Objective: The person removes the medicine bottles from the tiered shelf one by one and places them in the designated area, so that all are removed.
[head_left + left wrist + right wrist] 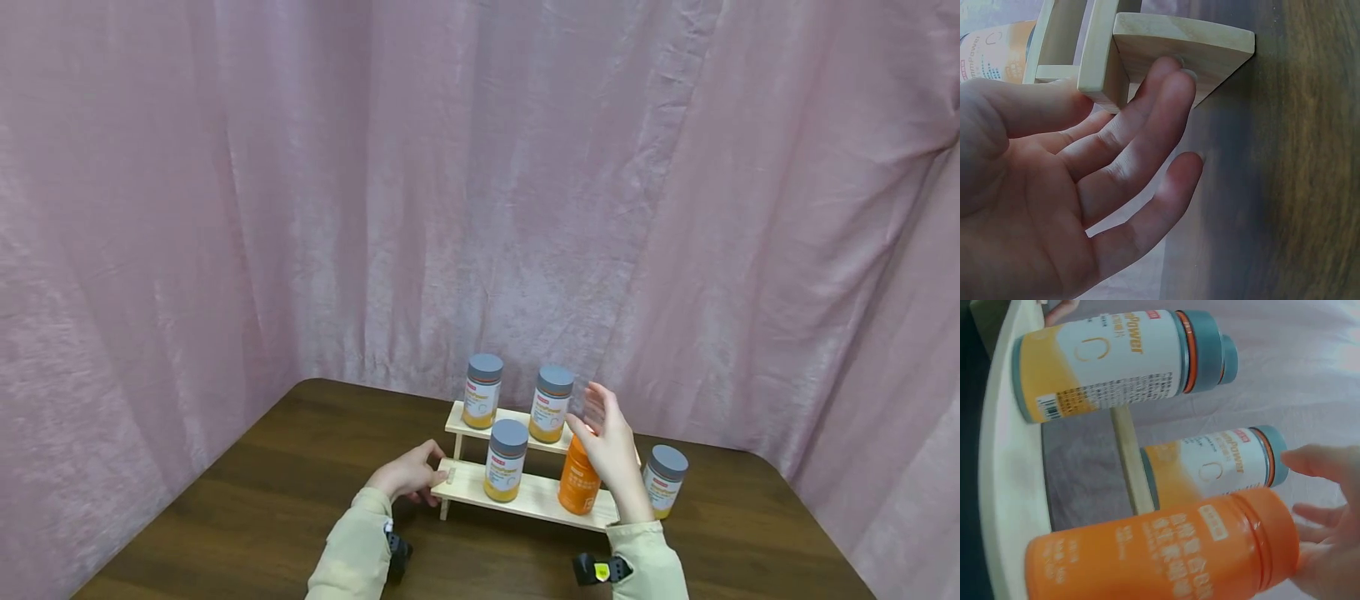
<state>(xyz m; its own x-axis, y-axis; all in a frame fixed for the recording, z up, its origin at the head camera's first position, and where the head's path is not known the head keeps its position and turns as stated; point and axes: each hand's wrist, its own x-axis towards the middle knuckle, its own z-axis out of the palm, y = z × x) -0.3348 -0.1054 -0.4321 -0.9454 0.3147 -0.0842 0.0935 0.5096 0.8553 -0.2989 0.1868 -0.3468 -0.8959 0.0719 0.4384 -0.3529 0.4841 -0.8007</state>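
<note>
A two-step wooden display rack (538, 493) stands on the table. At its lower left end my left hand (405, 473) holds the corner, thumb along the board's edge and fingertips against the side leg (1204, 53). My right hand (611, 446) hovers by the cap of an orange bottle (1147, 556) on the lower step, thumb and fingers spread apart. On that same step, left of the bottle, stands a grey-lidded supplement jar (506, 467). Two matching jars, one on the left (482, 396) and one on the right (550, 408), occupy the upper step.
Another grey-lidded jar (664, 483) is on the dark wooden table (300, 450) just right of the rack, partly hidden by my right wrist. A pink curtain (450, 208) hangs behind the table's far edge.
</note>
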